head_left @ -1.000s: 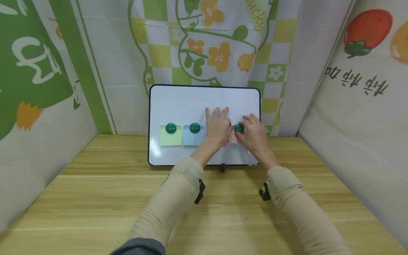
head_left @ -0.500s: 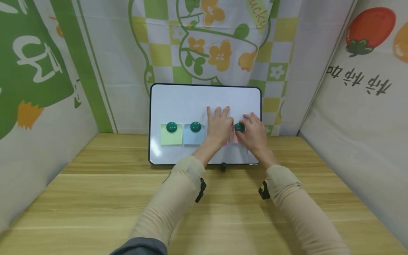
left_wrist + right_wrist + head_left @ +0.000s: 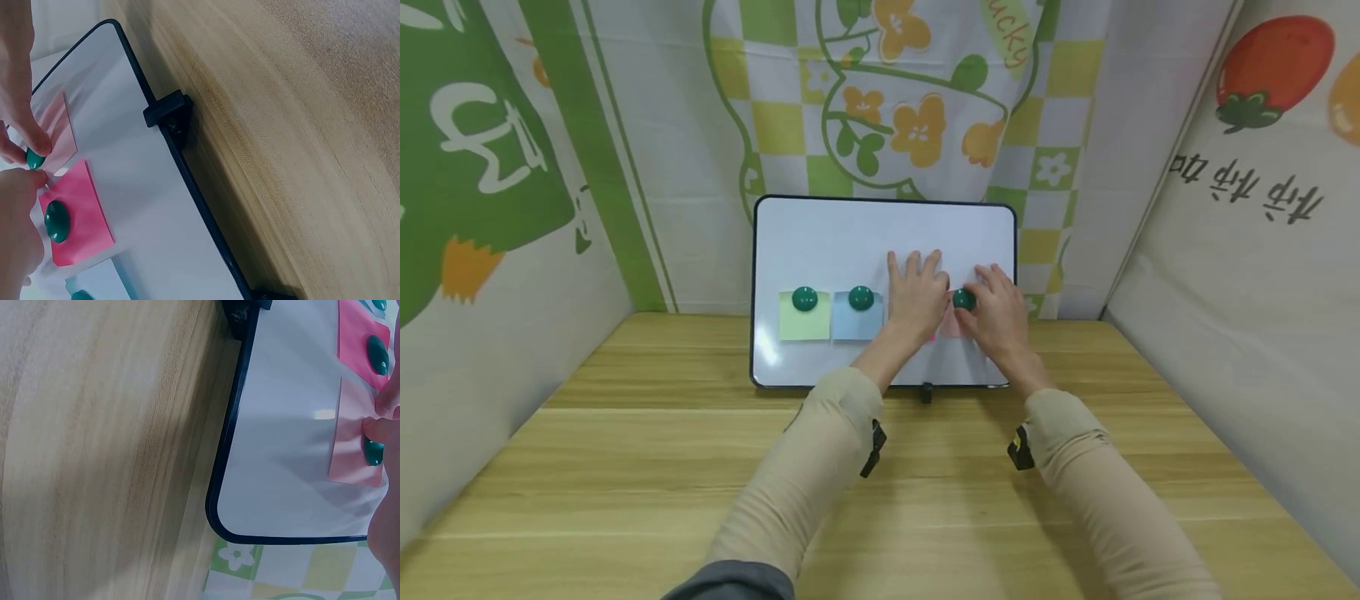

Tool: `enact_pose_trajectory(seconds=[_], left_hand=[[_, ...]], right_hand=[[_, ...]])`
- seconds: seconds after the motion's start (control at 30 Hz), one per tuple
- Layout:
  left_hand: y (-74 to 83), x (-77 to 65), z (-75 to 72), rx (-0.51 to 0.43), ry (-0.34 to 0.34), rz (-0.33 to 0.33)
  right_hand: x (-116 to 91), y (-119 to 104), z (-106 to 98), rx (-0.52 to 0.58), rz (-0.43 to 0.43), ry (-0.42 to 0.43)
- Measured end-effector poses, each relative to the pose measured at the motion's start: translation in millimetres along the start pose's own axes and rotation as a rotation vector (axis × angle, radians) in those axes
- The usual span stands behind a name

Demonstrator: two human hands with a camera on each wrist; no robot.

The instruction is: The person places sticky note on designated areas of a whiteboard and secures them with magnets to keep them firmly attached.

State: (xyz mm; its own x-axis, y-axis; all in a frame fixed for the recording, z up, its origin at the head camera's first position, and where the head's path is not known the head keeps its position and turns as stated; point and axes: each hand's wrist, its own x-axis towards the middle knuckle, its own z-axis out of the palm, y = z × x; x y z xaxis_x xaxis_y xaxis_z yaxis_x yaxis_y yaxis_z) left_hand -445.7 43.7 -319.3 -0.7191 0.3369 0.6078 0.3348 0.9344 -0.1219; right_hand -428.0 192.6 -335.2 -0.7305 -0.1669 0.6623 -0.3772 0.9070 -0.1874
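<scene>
A whiteboard (image 3: 827,242) with a dark frame leans upright at the back of the table. My right hand (image 3: 1000,315) pinches a round green magnet (image 3: 374,453) between thumb and fingers, against a pale pink sticky note (image 3: 349,437) on the board. My left hand (image 3: 917,300) rests on the board with fingers spread upward; its thumb touches the pale note's edge. Behind that hand in the head view is a bright pink note (image 3: 81,219) under another green magnet (image 3: 57,221). Further left, a blue note (image 3: 857,325) and a light green note (image 3: 805,327) each carry a green magnet.
Black feet (image 3: 169,112) hold the board's lower edge on the wooden table (image 3: 925,517). Printed cloth (image 3: 662,125) hangs behind and along both sides. Dark wrist devices (image 3: 1021,450) sit at the sleeve cuffs.
The head view has shifted slightly. Both hands stay at the pale pink note, with the right hand on the same green magnet throughout.
</scene>
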Motion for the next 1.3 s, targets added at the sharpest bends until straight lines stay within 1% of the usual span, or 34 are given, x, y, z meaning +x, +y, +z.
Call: enact_pose_trajectory(seconds=[0.07, 0.13, 0.3, 0.4, 0.5, 0.7, 0.77, 0.93, 1.03, 1.17, 1.3], left_hand=[[-1.2, -0.3, 0.4, -0.004, 0.000, 0.002], [-3.4, -1.3, 1.6, -0.014, -0.015, 0.005], [-13.8, -7.1, -1.1, -0.100, -0.122, -0.020], [-23.1, -11.3, -4.3, -0.141, -0.164, -0.031], [-32.3, -16.1, -5.3, -0.154, -0.169, -0.029], [-43.0, -30.0, -4.6, -0.181, -0.168, -0.008], [-45.1, -34.6, -3.6, -0.189, -0.177, -0.006], [-51.7, -44.6, -0.7, -0.183, -0.206, -0.048], [-55.4, -50.5, 0.8, -0.192, -0.196, -0.067], [-58.5, -59.7, 2.0, -0.247, -0.177, -0.083], [-59.1, -69.0, 3.4, -0.304, -0.186, -0.095]], right_hand=[[-0.5, -0.2, 0.9, 0.001, -0.007, 0.005], [-2.2, 0.2, 2.9, 0.005, -0.017, 0.015], [-8.2, 2.1, 8.0, 0.027, -0.034, 0.031], [-10.6, 1.5, 7.6, 0.037, -0.018, 0.013], [-12.0, -1.9, 7.5, 0.033, -0.015, -0.006], [-14.5, -11.8, 14.0, 0.031, -0.081, -0.002], [-15.2, -15.0, 15.0, 0.033, -0.088, -0.024], [-18.7, -23.7, 13.7, 0.065, -0.068, -0.112], [-21.8, -27.7, 10.8, 0.086, -0.071, -0.132], [-27.0, -30.7, 6.4, 0.084, -0.081, -0.153], [-36.5, -31.3, 2.2, 0.070, -0.055, -0.223]])
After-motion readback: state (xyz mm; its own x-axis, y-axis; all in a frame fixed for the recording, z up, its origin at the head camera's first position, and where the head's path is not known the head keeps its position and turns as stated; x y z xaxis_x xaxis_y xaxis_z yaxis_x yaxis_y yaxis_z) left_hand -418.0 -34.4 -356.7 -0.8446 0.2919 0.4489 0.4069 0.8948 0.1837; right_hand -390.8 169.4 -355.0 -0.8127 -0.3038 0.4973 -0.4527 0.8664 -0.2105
